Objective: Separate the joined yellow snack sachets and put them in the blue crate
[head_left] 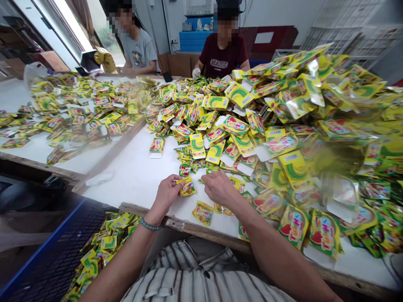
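Note:
My left hand (166, 193), with a beaded bracelet at the wrist, pinches a small yellow sachet (188, 187) between thumb and fingers just above the white table. To its right, my right hand (220, 188) is closed with its fingertips pointing down-left; a sliver of green shows there, but what they hold is mostly hidden. Small green sachets (185, 169) lie just beyond both hands. Nearer to me, a yellow sachet (203, 212) rests flat on the table, and another yellow sachet (223, 209) is partly covered by my right forearm.
Yellow-green cartons (242, 126), many with flaps open, heap up ahead and to the right. A wooden strip (110, 155) divides the table. Below left, a blue crate (50, 247) holds many yellow packs. Two people (223, 54) sit across the table.

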Available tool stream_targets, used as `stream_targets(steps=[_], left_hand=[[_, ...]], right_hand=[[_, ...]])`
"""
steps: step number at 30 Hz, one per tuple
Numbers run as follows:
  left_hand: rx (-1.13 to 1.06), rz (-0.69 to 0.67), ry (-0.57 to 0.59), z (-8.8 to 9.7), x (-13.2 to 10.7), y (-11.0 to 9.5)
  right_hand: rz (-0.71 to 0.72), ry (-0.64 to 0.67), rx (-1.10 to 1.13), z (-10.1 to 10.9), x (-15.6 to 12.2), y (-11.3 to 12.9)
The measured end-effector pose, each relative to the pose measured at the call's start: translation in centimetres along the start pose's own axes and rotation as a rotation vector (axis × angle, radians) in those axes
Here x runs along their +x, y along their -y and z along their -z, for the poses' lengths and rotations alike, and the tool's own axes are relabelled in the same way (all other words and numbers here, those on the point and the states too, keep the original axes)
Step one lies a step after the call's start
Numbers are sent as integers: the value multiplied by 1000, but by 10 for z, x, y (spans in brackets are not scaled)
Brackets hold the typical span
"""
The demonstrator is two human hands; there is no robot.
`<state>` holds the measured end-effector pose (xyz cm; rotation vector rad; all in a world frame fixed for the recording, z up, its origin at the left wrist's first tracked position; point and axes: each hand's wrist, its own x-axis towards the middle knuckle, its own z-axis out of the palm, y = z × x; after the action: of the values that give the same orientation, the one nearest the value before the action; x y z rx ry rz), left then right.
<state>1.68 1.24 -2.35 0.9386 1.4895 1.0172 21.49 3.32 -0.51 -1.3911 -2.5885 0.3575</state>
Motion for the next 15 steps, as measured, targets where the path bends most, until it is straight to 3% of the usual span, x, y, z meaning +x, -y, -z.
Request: stream_targets(steps=[3, 6, 10, 15], left_hand=[[-17, -13, 22, -2, 1, 0], [-42, -33, 72, -7, 0, -4], [-121, -37, 231, -12, -4, -14], [-127, -38, 285, -13, 0, -20]], right_hand=[[-60, -146, 310, 1, 4, -3], [-60, -92, 578, 4, 5, -2], [-139, 4, 562, 4, 3, 2], [-186, -66, 672, -1, 4, -2]])
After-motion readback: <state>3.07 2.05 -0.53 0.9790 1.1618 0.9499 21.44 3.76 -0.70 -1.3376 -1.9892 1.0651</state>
